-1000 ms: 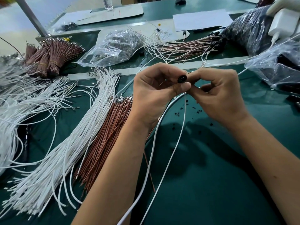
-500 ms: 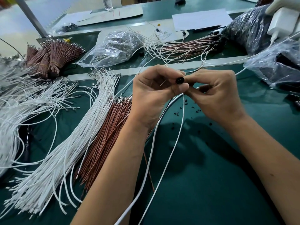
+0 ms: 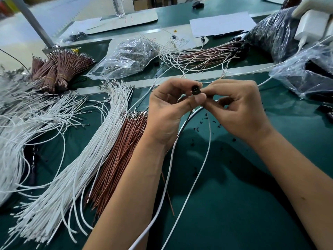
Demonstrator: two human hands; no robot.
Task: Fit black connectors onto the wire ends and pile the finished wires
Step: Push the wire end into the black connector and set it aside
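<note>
Pinching black connector (image 3: 195, 90) between left hand (image 3: 167, 109) thumb and forefinger, mid-counter above green mat; right hand (image 3: 239, 109) fingers pinch white wire (image 3: 207, 141) end right beside it, wire trailing toward near edge.

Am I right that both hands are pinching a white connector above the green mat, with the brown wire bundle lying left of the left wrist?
Not quite: the connector is black, not white, as the head view shows. The rest holds: the left hand and right hand pinch it together above the green mat, and the brown wire bundle lies left of the left wrist.
</note>
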